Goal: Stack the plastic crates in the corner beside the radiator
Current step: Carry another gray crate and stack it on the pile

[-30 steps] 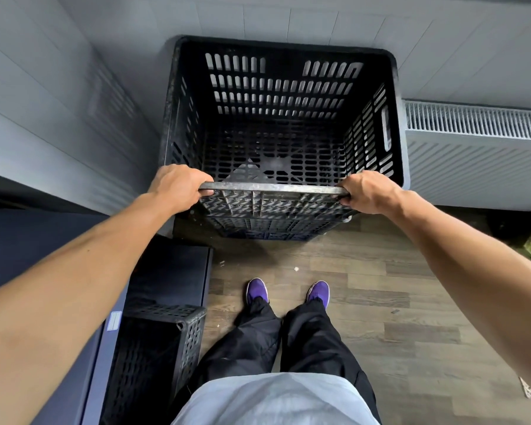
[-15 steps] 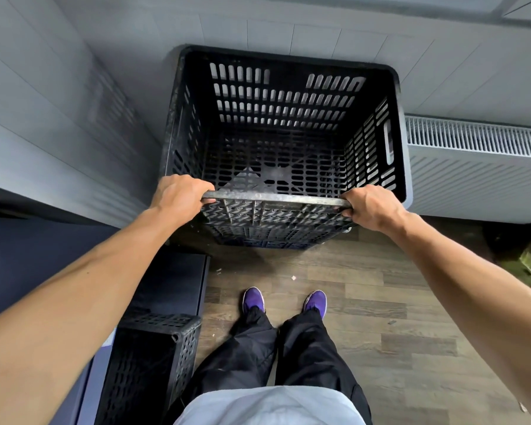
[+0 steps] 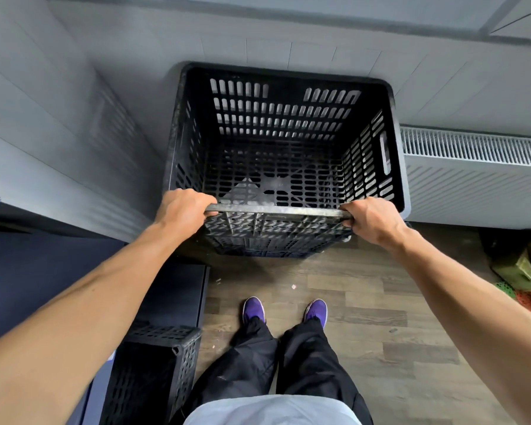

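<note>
A large black slotted plastic crate [image 3: 276,124] stands in the corner, its open top facing me, with the white radiator [image 3: 472,167] right beside it. It sits on top of another black crate whose edge [image 3: 267,251] shows just below. My left hand [image 3: 181,213] grips the left end of the near rim. My right hand [image 3: 370,220] grips the right end of the same rim. A further black crate [image 3: 163,369] stands on the floor at my lower left.
Grey panelled walls [image 3: 74,133] close the corner at left and behind. A dark blue cabinet [image 3: 43,271] runs along the left. Wood-look floor [image 3: 380,317] lies under my purple shoes. Boxes and green and red mesh items [image 3: 524,274] lie at the far right.
The crate has shifted back toward the corner wall, away from me, both hands staying on its near rim. My view has tilted so that more floor shows.
</note>
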